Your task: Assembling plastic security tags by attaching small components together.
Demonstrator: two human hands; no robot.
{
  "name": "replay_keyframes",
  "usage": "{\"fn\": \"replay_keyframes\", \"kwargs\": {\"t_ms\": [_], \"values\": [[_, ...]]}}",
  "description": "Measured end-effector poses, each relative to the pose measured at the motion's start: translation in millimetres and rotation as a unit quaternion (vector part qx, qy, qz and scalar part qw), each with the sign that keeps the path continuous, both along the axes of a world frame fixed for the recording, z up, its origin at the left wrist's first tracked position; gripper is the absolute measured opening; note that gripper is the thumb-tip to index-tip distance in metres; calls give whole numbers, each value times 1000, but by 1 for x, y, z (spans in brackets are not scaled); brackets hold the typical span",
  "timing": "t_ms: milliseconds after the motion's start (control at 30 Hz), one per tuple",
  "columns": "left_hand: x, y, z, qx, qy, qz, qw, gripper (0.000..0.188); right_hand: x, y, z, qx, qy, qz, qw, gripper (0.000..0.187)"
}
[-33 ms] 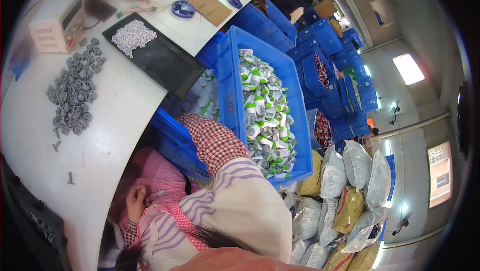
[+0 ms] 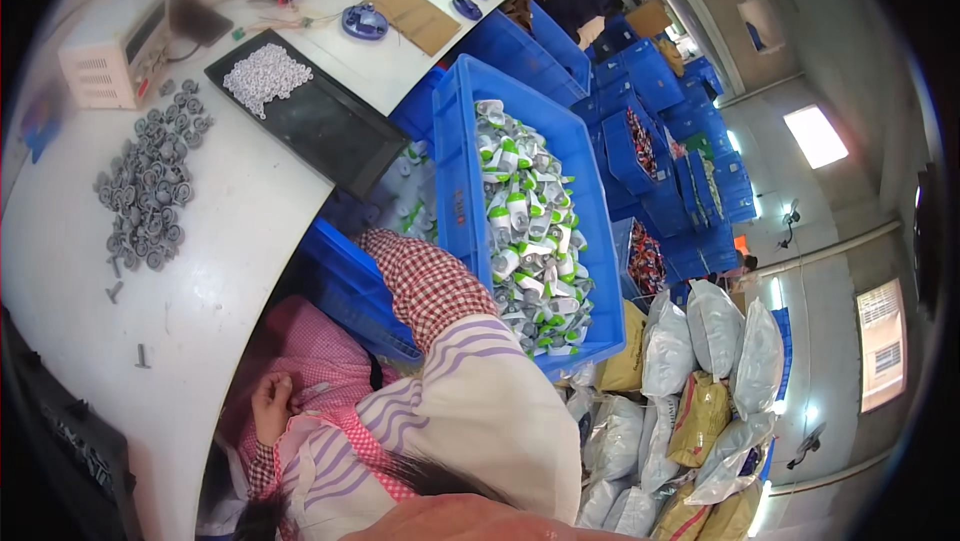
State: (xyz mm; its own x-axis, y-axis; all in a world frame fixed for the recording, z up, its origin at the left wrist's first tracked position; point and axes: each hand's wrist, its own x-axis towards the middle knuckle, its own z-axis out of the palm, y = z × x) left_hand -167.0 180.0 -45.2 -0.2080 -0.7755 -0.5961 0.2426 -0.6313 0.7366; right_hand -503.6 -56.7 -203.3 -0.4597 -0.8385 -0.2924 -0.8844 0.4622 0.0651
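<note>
My left hand (image 2: 270, 407) rests on my lap against pink checked cloth, its fingers curled in loosely with nothing showing in them. In a red checked sleeve (image 2: 428, 276), my right arm reaches forward into a lower blue bin (image 2: 350, 276); the hand and fingers are hidden past the cuff. Near that cuff, white and green plastic parts (image 2: 412, 206) lie in the shaded bin. Just right of the arm, a tilted blue crate (image 2: 458, 171) holds a heap of grey, white and green plastic housings (image 2: 525, 211).
A black tray (image 2: 320, 131) with small white rings (image 2: 265, 76) overhangs the table's edge. Grey round parts (image 2: 150, 186) are piled on the white table (image 2: 230, 211), near a power supply box (image 2: 110, 51). Stuffed sacks (image 2: 690, 381) and stacked blue crates (image 2: 650, 141) stand right. Another person (image 2: 580, 1) sits beyond.
My hands and the parts look nearly the same. The person at the far end has shifted posture slightly, and the view has moved a little.
</note>
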Motion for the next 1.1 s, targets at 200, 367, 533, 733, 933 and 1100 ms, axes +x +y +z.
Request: {"fn": "replay_keyframes", "kwargs": {"t_ms": [200, 367, 533, 733, 933, 1100], "values": [[7, 6, -4, -22, 24, 22, 999, 11, -2, -6, 19, -16, 4, 48, 999, 30], [9, 14, -17, -78, -20, -13, 997, 10, -13, 1, 35, -28, 5, 100, 995, 27], [6, 15, -5, -96, -21, -40, 994, 11, -34, -26, 63, -32, 11, 119, 992, 24], [11, 22, -8, -124, -26, -54, 991, 12, -59, -23, 108, -63, 1, 162, 985, 21], [18, 40, 1, -231, -107, -39, 966, 16, -1, 21, 160, -290, -30, 143, 946, 21], [14, 36, 48, -265, -62, -43, 961, 13, -8, 69, 178, -437, -221, 164, 856, 18]]}}
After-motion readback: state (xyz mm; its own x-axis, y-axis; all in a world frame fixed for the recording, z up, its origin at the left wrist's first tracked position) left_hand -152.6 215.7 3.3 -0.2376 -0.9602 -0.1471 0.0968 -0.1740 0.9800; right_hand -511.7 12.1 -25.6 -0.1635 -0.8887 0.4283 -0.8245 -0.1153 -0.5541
